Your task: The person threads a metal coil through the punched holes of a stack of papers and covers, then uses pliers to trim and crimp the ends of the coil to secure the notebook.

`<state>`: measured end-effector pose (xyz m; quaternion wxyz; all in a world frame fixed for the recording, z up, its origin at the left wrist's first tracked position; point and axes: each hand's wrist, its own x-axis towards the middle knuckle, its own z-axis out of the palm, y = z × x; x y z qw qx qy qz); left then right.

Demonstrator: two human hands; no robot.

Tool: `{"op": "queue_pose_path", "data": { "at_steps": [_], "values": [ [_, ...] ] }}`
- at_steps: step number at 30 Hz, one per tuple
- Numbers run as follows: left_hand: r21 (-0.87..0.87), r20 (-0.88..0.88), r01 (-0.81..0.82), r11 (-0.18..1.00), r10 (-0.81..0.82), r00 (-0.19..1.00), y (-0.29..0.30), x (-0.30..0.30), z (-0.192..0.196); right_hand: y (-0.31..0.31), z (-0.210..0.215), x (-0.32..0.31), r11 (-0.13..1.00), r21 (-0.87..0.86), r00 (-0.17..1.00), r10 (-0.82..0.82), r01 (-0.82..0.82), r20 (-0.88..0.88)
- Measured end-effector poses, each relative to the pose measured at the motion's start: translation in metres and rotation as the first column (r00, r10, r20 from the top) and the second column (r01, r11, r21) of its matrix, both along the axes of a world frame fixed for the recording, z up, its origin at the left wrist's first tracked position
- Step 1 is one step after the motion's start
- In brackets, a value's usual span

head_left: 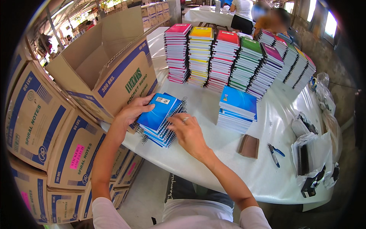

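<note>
A stack of blue spiral notebooks (155, 133) lies near the table's front edge, with wire coils sticking out at its sides. My left hand (139, 108) is closed on the top blue notebook (159, 110), its thumb across the cover and its fingers at the far left edge. This notebook bears a white label and sits slightly tilted over the others. My right hand (187, 133), with a ring on one finger, is at the stack's right side by the coils. Its fingers are bent together there; what they pinch is hidden.
A large open carton (126, 78) stands left, beside stacked closed cartons (78, 147). Tall notebook piles (221, 59) line the back; a blue pile (237, 110) stands right. Nearer are a brown block (249, 146), pliers (274, 154) and plastic-wrapped black coils (304, 158). People (244, 15) are behind.
</note>
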<state>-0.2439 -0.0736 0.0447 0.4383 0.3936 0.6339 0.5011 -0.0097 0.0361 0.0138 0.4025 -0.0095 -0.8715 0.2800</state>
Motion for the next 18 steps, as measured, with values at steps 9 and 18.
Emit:
{"op": "queue_pose_path", "data": {
  "at_steps": [9, 18],
  "values": [
    [-0.080, -0.210, -0.114, 0.990, 0.095, 0.973, 0.019, 0.012, 0.011, 0.024, -0.017, -0.023, 0.962, -0.272, 0.999, -0.024, 0.032, 0.032],
    [0.434, -0.607, -0.214, 0.875, 0.460, 0.648, 0.009, 0.056, 0.040, 0.186, 0.041, 0.119, 0.458, -0.028, 0.436, -0.823, 0.888, 0.365]
  ]
}}
